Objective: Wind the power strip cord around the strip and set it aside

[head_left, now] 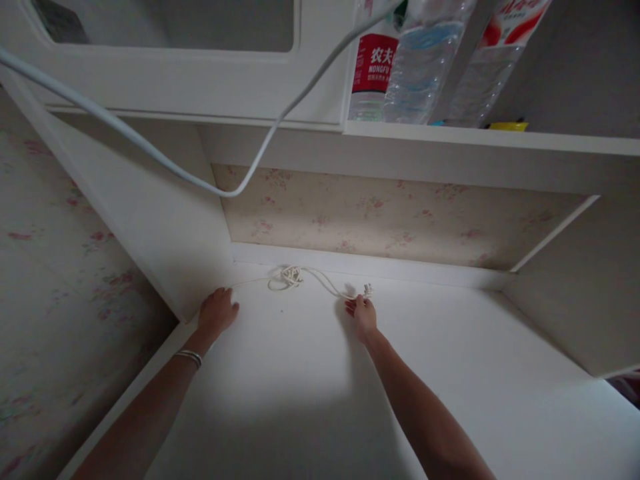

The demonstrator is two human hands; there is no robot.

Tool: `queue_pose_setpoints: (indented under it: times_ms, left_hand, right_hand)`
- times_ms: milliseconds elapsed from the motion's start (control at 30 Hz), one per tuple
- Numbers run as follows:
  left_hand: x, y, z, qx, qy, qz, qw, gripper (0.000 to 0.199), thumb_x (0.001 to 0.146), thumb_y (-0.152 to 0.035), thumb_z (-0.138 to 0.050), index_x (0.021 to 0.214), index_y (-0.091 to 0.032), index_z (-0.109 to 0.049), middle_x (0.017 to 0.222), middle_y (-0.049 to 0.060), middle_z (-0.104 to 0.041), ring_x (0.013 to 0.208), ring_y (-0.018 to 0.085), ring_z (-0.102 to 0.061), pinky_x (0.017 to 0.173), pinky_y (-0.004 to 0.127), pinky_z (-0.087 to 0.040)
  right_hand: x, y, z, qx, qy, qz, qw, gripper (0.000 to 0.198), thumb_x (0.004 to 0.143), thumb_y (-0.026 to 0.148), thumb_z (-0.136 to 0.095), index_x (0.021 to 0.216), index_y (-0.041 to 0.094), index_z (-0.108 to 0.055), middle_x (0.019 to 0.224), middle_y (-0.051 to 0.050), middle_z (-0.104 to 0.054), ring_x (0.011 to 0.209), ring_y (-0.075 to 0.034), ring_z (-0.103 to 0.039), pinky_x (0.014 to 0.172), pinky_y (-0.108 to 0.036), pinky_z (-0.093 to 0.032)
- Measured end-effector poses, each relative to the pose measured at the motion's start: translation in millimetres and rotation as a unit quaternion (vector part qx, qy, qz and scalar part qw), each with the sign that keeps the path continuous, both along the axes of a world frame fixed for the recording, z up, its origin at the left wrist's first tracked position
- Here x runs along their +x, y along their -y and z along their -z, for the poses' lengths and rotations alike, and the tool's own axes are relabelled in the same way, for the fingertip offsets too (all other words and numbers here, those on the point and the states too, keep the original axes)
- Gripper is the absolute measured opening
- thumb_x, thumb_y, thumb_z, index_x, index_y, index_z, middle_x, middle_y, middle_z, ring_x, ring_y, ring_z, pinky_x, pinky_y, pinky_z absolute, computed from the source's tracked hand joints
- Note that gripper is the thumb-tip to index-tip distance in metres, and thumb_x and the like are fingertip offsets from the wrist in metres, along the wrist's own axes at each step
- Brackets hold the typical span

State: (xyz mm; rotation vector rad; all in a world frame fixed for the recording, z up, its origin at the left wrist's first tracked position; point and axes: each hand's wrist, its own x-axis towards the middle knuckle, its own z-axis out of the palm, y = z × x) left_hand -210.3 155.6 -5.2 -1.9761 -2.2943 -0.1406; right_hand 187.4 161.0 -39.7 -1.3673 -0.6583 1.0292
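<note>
A thin white cord [325, 280] lies along the back of the white desk surface [280, 373], with a tangled bundle in its middle. My right hand [363, 317] pinches the cord near its right end, its other fingers loosely curled. A small white knotted-looking piece [369, 290] sits just beyond the fingertips; its kind is unclear. My left hand [216, 313] rests on the surface at the far left corner, thumb apart from the fingers. The cord's left stretch runs to its fingertips; whether they touch it cannot be made out. Bracelets [189, 358] circle the left wrist.
A thick white cable [225, 193] hangs across the upper view. Above, a shelf [490, 137] bears several plastic bottles [425, 67] beside a white cabinet door [200, 83]. Side panels [145, 180] bound the recess, and floral wallpaper [370, 207] covers its back.
</note>
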Motion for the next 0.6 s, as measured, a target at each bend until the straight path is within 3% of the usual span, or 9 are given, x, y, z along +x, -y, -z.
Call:
queue_pose_setpoints:
  times_ms: [133, 300, 433, 600]
  left_hand:
    - [6, -5, -3.4, -0.005, 0.004, -0.016, 1.000, 0.053, 0.084, -0.032, -0.042, 0.132, -0.012, -0.044, 0.132, 0.019, -0.048, 0.120, 0.030, -0.046, 0.095, 0.040, -0.040]
    - [21, -15, -2.5, -0.035, 0.017, 0.005, 0.999, 0.050, 0.082, -0.031, -0.045, 0.131, -0.018, -0.047, 0.130, 0.014, -0.052, 0.115, 0.027, -0.050, 0.090, 0.037, -0.043]
    - [41, -16, -0.7, -0.038, 0.014, 0.021, 0.999, 0.043, 0.085, -0.033, -0.042, 0.124, -0.018, -0.053, 0.121, 0.016, -0.058, 0.109, 0.032, -0.052, 0.084, 0.045, -0.044]
    - [65, -13, -1.9, -0.028, 0.008, 0.048, 0.998, 0.033, 0.087, -0.031, -0.039, 0.105, -0.015, -0.063, 0.112, 0.015, -0.063, 0.111, 0.031, -0.050, 0.091, 0.049, -0.037]
  right_hand:
    - [17, 46, -3, 0.053, 0.015, 0.002, 0.998, 0.041, 0.079, 0.057, -0.056, 0.085, 0.017, -0.057, 0.084, -0.004, -0.068, 0.073, -0.015, -0.065, 0.062, -0.025, -0.053]
    - [53, 102, -25, 0.110, 0.141, -0.028, 0.983, 0.043, 0.080, 0.060, -0.056, 0.084, 0.018, -0.060, 0.082, -0.004, -0.067, 0.067, -0.014, -0.059, 0.063, -0.027, -0.049]
    - [57, 135, -58, 0.094, 0.225, -0.136, 0.960, 0.041, 0.084, 0.058, -0.053, 0.080, 0.018, -0.062, 0.068, -0.003, -0.064, 0.063, -0.016, -0.059, 0.066, -0.029, -0.047]
    - [17, 149, -101, 0.080, 0.180, -0.312, 0.929, 0.038, 0.088, 0.055, -0.048, 0.079, 0.019, -0.058, 0.067, -0.002, -0.065, 0.064, -0.015, -0.061, 0.065, -0.027, -0.048]
